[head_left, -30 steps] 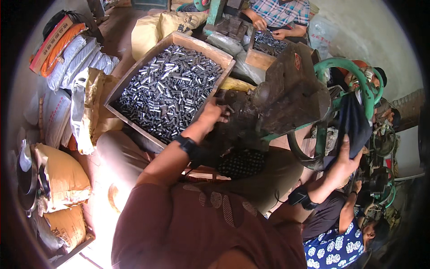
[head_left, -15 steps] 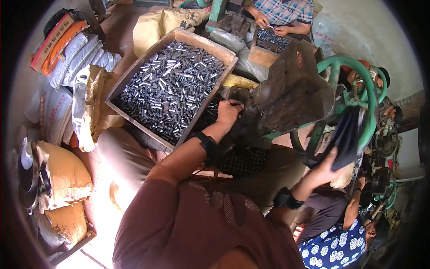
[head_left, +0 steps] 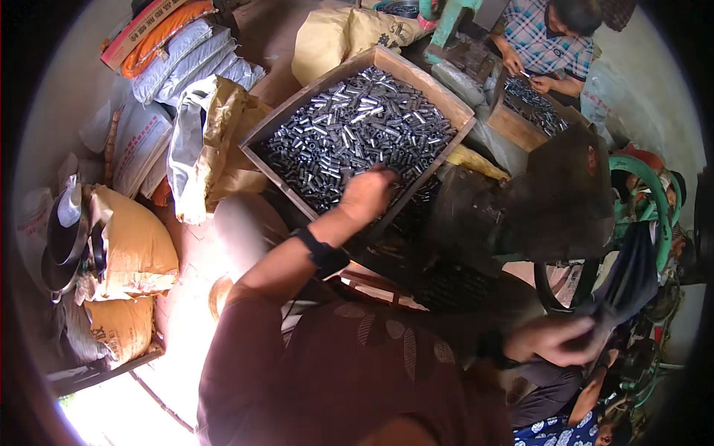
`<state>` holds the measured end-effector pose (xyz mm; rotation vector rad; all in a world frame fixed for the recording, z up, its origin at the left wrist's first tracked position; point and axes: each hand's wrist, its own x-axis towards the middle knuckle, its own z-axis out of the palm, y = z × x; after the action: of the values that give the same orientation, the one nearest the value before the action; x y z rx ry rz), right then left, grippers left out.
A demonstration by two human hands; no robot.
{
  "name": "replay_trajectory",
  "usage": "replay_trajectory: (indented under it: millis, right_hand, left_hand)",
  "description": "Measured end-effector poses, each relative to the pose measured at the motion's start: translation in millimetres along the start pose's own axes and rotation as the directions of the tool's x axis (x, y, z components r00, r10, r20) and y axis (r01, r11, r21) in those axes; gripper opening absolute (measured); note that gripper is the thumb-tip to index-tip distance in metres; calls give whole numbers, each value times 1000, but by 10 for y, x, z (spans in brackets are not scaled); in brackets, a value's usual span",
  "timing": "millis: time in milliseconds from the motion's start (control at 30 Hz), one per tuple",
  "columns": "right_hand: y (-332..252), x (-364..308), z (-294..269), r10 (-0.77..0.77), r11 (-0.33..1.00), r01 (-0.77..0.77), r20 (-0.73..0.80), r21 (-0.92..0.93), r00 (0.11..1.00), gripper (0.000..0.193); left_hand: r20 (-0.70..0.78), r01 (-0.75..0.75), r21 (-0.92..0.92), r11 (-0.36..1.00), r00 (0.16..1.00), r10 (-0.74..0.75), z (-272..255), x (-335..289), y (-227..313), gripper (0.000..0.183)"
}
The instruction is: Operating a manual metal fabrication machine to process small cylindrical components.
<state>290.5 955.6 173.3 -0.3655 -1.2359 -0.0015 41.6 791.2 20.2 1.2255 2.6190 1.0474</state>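
Note:
My left hand [head_left: 366, 196] reaches over the near right part of a wooden tray [head_left: 288, 195] heaped with short metal tubes [head_left: 349, 126]. Its fingers are smeared and partly dark, so whether it holds a tube does not show. My right hand [head_left: 556, 339] is low on the right, beside the lower end of a dark cloth [head_left: 632, 267] that hangs from a green handwheel [head_left: 660, 215]. That hand is blurred too, and its grip on the cloth is unclear. Between my hands stands the dark metal body of a press [head_left: 554, 197].
Across from me a person in a checked shirt [head_left: 547, 46] handles small parts over a wooden box [head_left: 513, 123]. Another person [head_left: 554, 431] sits at lower right. Filled sacks [head_left: 137, 245] and stacked bags [head_left: 190, 63] line the left. A paper sack [head_left: 323, 44] stands behind the tray.
My left hand has gone from the press to over the tray of tubes. My right hand has dropped lower, beside the cloth's end. The whole view has swung left.

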Motion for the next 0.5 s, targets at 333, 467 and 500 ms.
replay_trajectory:
  millis: [333,467,500]
  right_hand:
    - [-772,-2352,1475,6,996,85,966,17,-258,26]
    - [-816,-2552,1494,16,991,135,969,18,-247,19]
    - [-837,-2555,1488,16,990,138,968,19,-249,19]
  left_hand:
    - [85,29,110,994,996,-38,-98,-51,-686,20]
    - [93,123,120,985,986,-135,-171,-38,-652,21]
    - [93,124,115,986,986,-135,-195,-45,-653,21]
